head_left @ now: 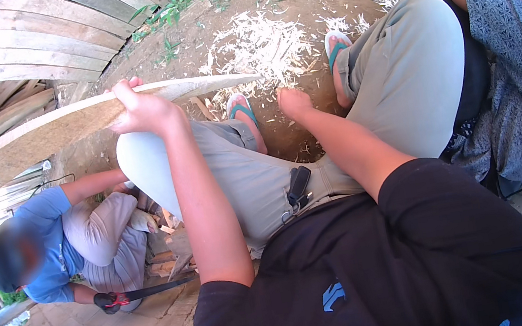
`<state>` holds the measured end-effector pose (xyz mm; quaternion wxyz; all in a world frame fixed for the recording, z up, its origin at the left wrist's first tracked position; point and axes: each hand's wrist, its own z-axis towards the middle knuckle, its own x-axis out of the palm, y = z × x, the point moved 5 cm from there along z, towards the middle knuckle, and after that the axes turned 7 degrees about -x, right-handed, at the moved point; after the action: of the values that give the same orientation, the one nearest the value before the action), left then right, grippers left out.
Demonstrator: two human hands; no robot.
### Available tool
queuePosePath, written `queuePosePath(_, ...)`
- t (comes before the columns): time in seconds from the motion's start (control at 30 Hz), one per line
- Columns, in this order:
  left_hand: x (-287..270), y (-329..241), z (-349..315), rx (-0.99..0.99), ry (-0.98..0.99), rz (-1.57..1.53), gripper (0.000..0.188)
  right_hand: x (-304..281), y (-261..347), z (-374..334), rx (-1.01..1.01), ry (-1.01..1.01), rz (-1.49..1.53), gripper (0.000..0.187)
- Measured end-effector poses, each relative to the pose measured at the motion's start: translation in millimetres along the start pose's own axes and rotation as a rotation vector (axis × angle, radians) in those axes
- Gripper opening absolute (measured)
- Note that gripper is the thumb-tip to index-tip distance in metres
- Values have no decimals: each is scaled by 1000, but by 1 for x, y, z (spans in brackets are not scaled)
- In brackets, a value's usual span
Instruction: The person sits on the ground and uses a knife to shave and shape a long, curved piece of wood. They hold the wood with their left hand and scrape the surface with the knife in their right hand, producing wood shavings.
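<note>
While a long wooden plank [41, 134] is gripped by the left hand [135, 109] in the head view, pale shavings [263, 42] are scattered beyond it. The right hand [294, 102] is kinda curled near the plank's tip; whether anything's held can't be told.

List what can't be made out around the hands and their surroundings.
Head view, all four:
Right hand: whether it holds anything; its curled back hides the palm.
Wooden plank: left end, cut off by the fisheye rim.
Plank surface under the left hand: covered by that hand.
Person in patterned cloth: head, beyond the picture's edge.
</note>
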<state>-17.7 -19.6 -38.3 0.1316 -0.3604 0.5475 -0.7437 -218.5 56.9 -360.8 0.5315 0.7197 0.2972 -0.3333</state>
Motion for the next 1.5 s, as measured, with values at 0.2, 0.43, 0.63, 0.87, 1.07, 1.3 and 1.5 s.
queuePosePath(0.2, -3, -2, 4, 65, 47, 75, 57, -2, 11, 2, -64, -73, -64, 35)
queuePosePath(0.43, -1, -3, -5, -7, -1, 16, 38, 15, -16, 3, -72, -77, -34, 33)
queuePosePath(0.63, -2, -4, -6, -24, -11, 0, 39, 13, -9, 6, -65, 13, -72, 31)
queuePosePath(0.87, -6, -1, -2, 0, -25, 21, 35, 10, 0, 5, -124, -95, -91, 31)
queuePosePath(1.07, -10, -7, 0, 29, -4, 21, 23, -2, 26, -5, -82, 91, -137, 27)
queuePosePath(1.3, 1, -7, -5, 21, 26, 0, 27, 15, -18, 6, 81, 189, -115, 37)
queuePosePath(1.5, -2, -5, -2, 6, 4, 12, 28, 3, -11, 1, 193, 141, 68, 44)
